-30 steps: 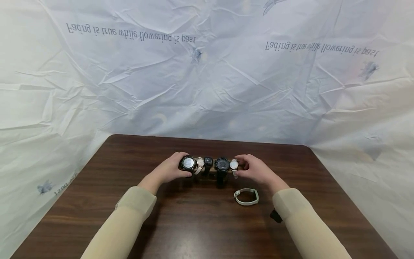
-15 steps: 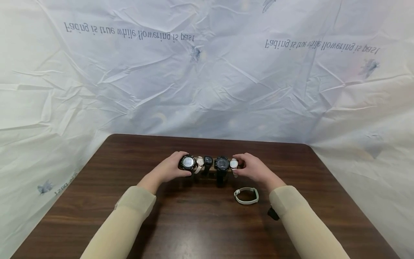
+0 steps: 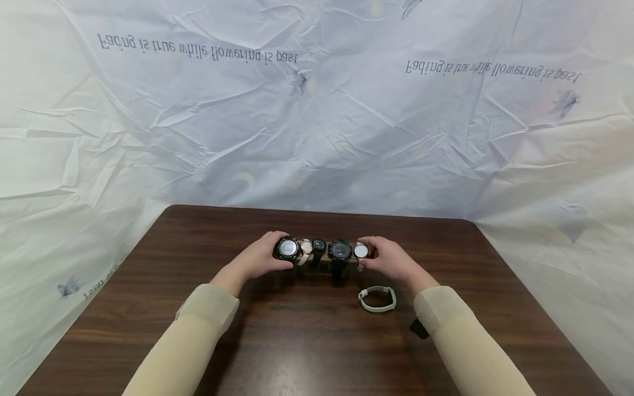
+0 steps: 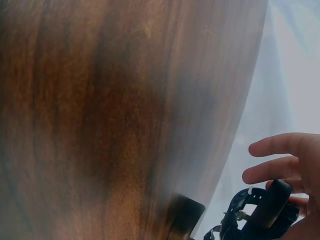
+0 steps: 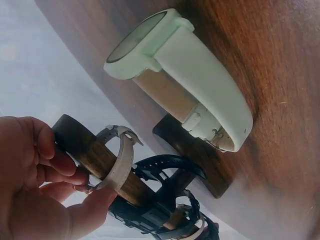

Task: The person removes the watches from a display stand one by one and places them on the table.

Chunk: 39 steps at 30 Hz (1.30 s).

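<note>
While both hands meet at a wooden watch stand (image 3: 324, 263) near the middle of the table (image 3: 277, 341), each works one end of its bar. On the left end, the left hand (image 3: 260, 257) curls around a big black watch (image 3: 288, 248), thumb under it and fingers over the far side; the left wrist view shows that watch (image 4: 265, 212) against the palm with two fingers held straighter above it. On the right end, the right hand (image 3: 391, 258) pinches a white-strapped watch (image 3: 360, 251) between thumb and fingertips; the right wrist view shows the pale strap (image 5: 119, 162) looped round the wooden bar (image 5: 95, 155), with the thumb at its lower edge and the fingers (image 5: 50, 150) curled on the bar end. Between the two hands, three more watches hang on the bar: a small pale one (image 3: 306, 248), a black square one (image 3: 318, 246) and a black round one (image 3: 339, 251). Near the right hand, just off the stand, a mint-green watch (image 3: 377, 300) lies on the table with its strap buckled in a loop. Behind the table hangs a crinkled white sheet (image 3: 317, 121) printed with text.
</note>
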Motion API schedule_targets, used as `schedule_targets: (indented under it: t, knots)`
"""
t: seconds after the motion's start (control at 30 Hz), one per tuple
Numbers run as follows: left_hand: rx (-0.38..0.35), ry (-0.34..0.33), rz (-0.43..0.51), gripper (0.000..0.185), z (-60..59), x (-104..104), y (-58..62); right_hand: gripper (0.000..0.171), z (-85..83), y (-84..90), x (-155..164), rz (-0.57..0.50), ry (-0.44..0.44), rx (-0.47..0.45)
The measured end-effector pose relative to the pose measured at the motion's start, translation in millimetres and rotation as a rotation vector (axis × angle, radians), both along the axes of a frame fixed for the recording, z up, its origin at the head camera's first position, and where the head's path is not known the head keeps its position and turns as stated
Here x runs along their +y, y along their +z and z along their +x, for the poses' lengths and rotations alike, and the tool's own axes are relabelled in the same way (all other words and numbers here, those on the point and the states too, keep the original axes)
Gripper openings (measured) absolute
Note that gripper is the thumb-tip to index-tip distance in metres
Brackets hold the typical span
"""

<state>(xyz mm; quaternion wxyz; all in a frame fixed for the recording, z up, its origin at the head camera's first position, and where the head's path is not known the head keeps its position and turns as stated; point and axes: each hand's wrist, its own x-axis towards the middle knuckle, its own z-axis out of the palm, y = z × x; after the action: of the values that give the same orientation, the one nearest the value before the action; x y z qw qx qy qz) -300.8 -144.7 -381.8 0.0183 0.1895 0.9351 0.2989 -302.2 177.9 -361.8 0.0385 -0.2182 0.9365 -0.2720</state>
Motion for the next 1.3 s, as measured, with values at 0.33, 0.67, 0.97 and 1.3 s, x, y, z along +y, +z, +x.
schedule_targets:
  t: [0.33,0.67,0.97,1.3]
  knots:
    - [0.017,-0.002,0.001,0.073,-0.6,0.8,3.1,0.05,1.1,0.0,8.7,-0.05,-0.008,0.027]
    - [0.013,0.005,0.0,0.074,-1.9,2.5,6.0,0.053,1.9,1.6,22.5,-0.081,-0.032,0.031]
    - [0.01,0.006,0.005,0.074,0.1,1.9,4.5,0.05,3.1,-3.8,30.7,-0.095,-0.065,0.044]
    - [-0.003,0.008,0.018,0.071,4.2,0.9,-0.9,0.048,6.5,-10.8,29.5,-0.081,-0.048,0.055]
